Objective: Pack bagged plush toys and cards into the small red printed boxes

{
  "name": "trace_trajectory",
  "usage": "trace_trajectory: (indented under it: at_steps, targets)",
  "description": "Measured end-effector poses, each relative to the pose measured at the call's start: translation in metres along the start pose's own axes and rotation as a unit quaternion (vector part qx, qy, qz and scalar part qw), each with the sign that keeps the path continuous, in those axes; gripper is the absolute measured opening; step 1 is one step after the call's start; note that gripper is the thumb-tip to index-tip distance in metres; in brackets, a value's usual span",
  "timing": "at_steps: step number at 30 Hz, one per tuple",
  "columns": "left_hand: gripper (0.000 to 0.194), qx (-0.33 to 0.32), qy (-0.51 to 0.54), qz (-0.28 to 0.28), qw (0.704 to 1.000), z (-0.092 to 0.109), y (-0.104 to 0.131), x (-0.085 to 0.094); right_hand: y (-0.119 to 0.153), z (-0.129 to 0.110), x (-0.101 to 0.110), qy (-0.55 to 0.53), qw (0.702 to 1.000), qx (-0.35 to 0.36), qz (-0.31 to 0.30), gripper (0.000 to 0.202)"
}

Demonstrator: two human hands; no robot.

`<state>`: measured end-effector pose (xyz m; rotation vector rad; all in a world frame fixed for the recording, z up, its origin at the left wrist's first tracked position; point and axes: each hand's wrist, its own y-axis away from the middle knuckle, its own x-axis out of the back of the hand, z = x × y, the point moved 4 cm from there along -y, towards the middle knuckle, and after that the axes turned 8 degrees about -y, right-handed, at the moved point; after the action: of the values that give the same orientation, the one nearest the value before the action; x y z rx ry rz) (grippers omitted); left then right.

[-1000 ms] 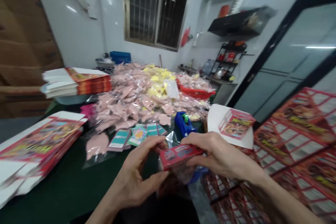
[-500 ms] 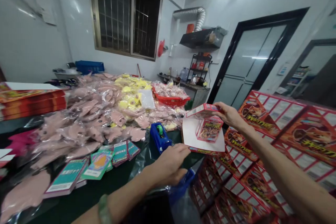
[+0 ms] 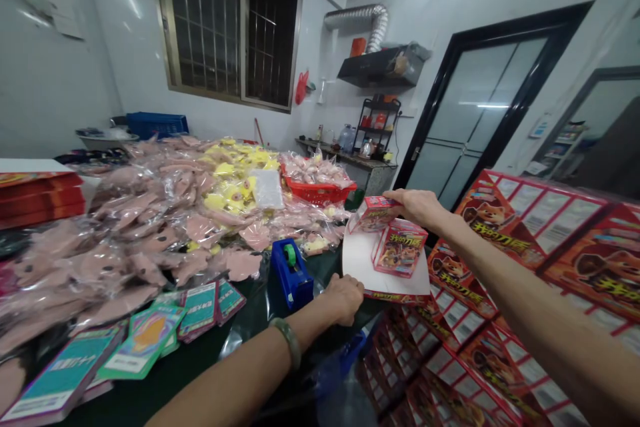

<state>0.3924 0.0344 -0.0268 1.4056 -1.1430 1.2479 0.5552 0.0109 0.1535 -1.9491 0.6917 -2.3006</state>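
Observation:
In the head view, my right hand [image 3: 423, 208] grips a small red-and-pink printed box [image 3: 373, 213] by its top edge. It holds the box, slightly tilted, over the left back part of an open display box [image 3: 354, 260] with a white inside and a red printed front. A second small printed box [image 3: 400, 252] stands inside it. My left hand [image 3: 345, 299], with a green bangle on its wrist, is closed at the display box's front left corner; its fingertips are partly hidden. Left of that hand stands a blue tape dispenser [image 3: 291, 275] with green tape.
Stacked red display boxes [image 3: 500, 227] fill the right side. Bagged pink plush pieces [image 3: 150, 240] and yellow ones [image 3: 235, 180] cover the table's left and back. Card stacks [image 3: 65, 367] lie front left. A red basket [image 3: 320, 192] holds more bags.
My right hand has lowered the small box toward the display box and tipped it more upright. My left hand has come to the display box's front corner. The view has shifted right.

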Motion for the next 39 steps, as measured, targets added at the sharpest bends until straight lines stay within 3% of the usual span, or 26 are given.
trace_trajectory:
  at_steps: [5,9,15,20,23,26,28,31,34,36,37,39]
  targets:
    - [0.036,-0.019,-0.017,0.015,1.0,0.001,0.0,-0.005,-0.011,-0.017,0.002,0.04,0.999,-0.018,-0.029,0.036]
    - [0.032,-0.027,-0.027,0.034,0.999,0.002,0.0,-0.01,-0.019,-0.015,-0.001,0.051,0.997,-0.032,-0.053,0.037]
    - [0.036,-0.047,-0.029,0.058,0.997,0.007,0.003,-0.012,-0.003,-0.02,-0.054,0.07,0.995,-0.04,-0.049,0.026]
    - [0.037,-0.06,-0.02,0.072,0.995,0.008,0.002,-0.014,0.016,-0.037,-0.092,0.093,0.995,-0.039,0.027,0.045]
    - [0.036,-0.061,-0.008,0.075,0.995,0.012,0.005,-0.009,0.021,-0.045,-0.101,0.087,0.995,-0.032,0.038,0.051]
    - [0.05,-0.053,0.004,0.099,0.994,0.02,0.025,0.01,0.026,-0.05,-0.097,0.064,0.996,-0.028,0.049,0.038]
    - [0.06,-0.044,0.01,0.122,0.992,0.021,0.05,0.027,0.028,-0.05,-0.093,0.041,0.997,-0.019,0.055,0.026]
    - [0.05,-0.059,0.005,0.195,0.979,0.015,0.115,0.053,0.025,-0.047,-0.091,0.016,0.995,-0.025,0.093,0.029]
    - [0.039,-0.018,0.015,0.229,0.973,-0.011,0.212,0.063,0.023,-0.075,-0.084,-0.062,0.968,0.0,0.243,0.039]
    - [0.031,0.131,0.012,0.292,0.947,-0.046,0.291,0.065,0.024,-0.127,-0.079,-0.163,0.943,0.092,0.275,0.042]
    - [0.03,0.232,-0.004,0.33,0.915,-0.067,0.335,0.064,0.025,-0.164,-0.076,-0.225,0.928,0.159,0.249,0.04]
    - [0.029,0.403,-0.075,0.331,0.85,-0.103,0.417,0.058,0.03,-0.251,-0.067,-0.37,0.878,0.251,0.171,0.027]
